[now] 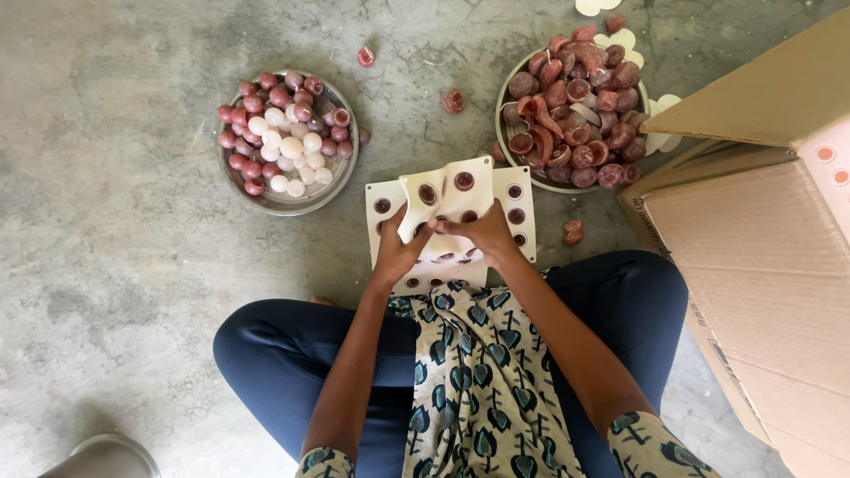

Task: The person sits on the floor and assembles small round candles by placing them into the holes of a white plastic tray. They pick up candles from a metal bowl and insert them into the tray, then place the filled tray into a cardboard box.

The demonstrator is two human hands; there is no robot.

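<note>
Head view: left hand point(396, 250) and right hand point(482, 235) both grip a bent cream mould sheet point(447, 190) on the floor near the knees, between the left bowl point(232, 181) and right bowl point(506, 133); flexing gently, cavity by cavity, seems wisest.

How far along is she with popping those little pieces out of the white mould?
Done: a left bowl full of round red and white pieces. In hand: both hands, left hand and right hand, bend the white mould sheet. Left: several dark pieces still sit in its cavities.
</note>
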